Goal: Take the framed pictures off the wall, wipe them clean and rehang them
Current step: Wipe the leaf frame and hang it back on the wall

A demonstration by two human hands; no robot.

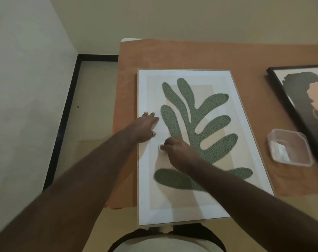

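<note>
Fig.: light-framed leaf picture [191,142] lies flat on desk [172,55] w/ orange cloth cover, its lower edge overhanging near person's body. Left hand [145,129], fingers straight, presses flat on picture's white border at approx. 9 o'clock; right hand [178,148] pinches small white wipe [161,147] against the glass just beside it. Black-framed picture [300,99] & clear plastic tub [289,148] lie at 3 o'clock.

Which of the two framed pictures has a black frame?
The picture at the right edge, only partly in view; the leaf picture under both hands has a pale frame.
</note>
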